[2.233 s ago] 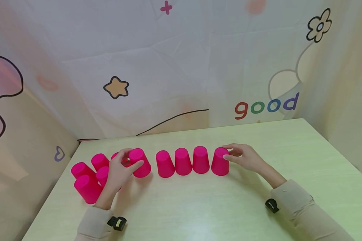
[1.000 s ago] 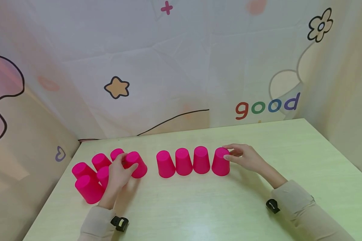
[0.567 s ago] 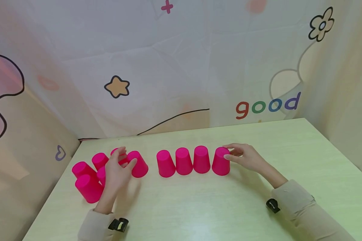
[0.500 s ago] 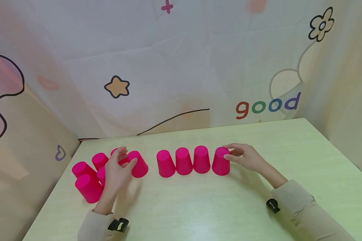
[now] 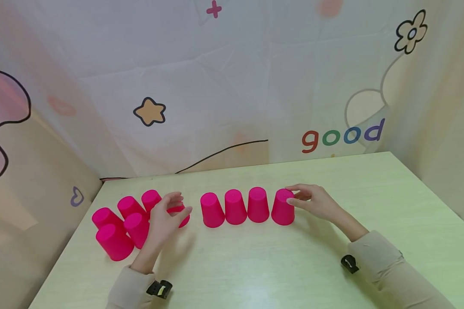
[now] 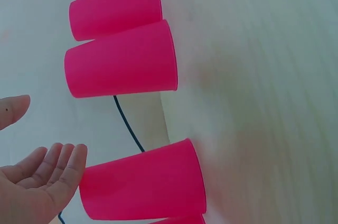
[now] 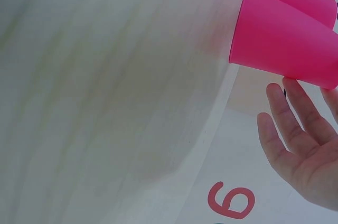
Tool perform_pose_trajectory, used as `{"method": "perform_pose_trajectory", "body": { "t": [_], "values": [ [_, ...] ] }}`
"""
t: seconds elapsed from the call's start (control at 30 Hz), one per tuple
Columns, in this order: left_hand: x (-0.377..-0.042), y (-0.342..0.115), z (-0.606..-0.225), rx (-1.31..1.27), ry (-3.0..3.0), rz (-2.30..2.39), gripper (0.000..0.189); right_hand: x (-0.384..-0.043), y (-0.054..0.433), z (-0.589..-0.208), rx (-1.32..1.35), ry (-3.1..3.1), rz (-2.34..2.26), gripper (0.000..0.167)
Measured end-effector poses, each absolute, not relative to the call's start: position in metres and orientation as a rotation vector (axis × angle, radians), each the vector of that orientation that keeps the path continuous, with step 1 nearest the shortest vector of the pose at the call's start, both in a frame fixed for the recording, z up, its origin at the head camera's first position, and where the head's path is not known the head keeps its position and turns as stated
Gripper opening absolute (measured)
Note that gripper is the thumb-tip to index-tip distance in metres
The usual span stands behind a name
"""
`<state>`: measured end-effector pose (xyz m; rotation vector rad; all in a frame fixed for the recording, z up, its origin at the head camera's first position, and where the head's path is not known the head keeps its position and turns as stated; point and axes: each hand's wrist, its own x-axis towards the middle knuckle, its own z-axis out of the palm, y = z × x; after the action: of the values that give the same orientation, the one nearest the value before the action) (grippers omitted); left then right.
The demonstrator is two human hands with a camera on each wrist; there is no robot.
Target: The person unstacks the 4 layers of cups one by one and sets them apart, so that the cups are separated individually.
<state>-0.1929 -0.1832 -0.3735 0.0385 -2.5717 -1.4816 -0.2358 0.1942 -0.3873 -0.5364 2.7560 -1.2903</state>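
Observation:
Several bright pink cups stand upside down on the table. My left hand (image 5: 166,223) is spread beside a cup (image 5: 184,222) that it largely hides in the head view. In the left wrist view its fingers (image 6: 68,168) are near or touching the closed end of that cup (image 6: 145,184), with the thumb well apart. To the right, a row of cups (image 5: 235,207) stands side by side. At its right end my right hand (image 5: 313,201) holds the last cup (image 5: 281,210) lightly, thumb in front and forefinger behind its top; the other fingers (image 7: 296,123) extend loosely.
A cluster of pink cups (image 5: 114,244) stands left of my left hand. The pale table (image 5: 255,266) extends in front of the row and to the right. A printed curtain (image 5: 224,86) hangs along the table's back edge.
My left hand first shifts the cup beside it slightly left, then loosens its fingers. It now moves right, across the front of that cup. The right hand stays at the end cup.

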Motion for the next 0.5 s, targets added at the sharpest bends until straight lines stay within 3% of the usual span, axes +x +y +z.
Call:
{"method": "perform_pose_trajectory", "body": {
  "t": [0.5],
  "values": [
    [-0.213, -0.163, -0.392, -0.084, -2.625, -1.613, 0.058, -0.236, 0.194, -0.387, -0.521, 2.748, -1.294, 0.045]
  ]
}}
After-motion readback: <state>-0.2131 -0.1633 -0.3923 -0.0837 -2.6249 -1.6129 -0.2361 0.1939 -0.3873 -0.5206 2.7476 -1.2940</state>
